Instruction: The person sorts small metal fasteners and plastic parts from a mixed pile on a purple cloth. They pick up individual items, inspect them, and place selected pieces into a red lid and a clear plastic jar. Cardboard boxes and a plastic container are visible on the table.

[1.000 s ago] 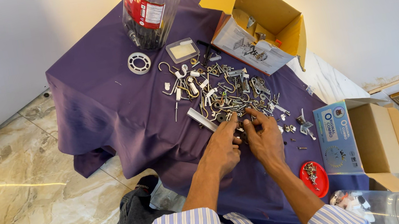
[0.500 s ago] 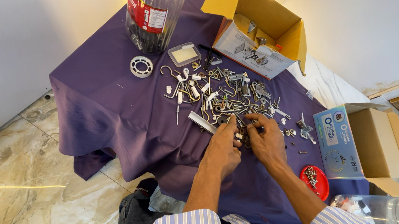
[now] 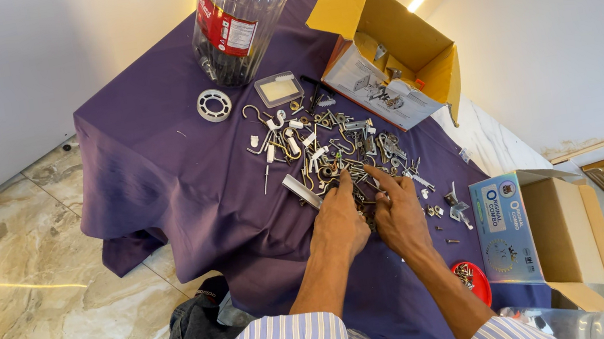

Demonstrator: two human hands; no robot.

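My left hand [image 3: 339, 220] and right hand [image 3: 399, 214] rest together on the purple-clothed desk [image 3: 156, 177], fingers spread loosely, gripping nothing I can make out, picking through the scattered metal hardware [image 3: 330, 144].

A clear plastic jar [image 3: 241, 16] stands at the far end of the purple cloth [image 3: 156, 177]. Right of the jar gapes a yellow cardboard box [image 3: 399, 39] (flaps open); just below the jar lie a white ring [image 3: 214, 105] and a small clear lidded case [image 3: 279, 89].
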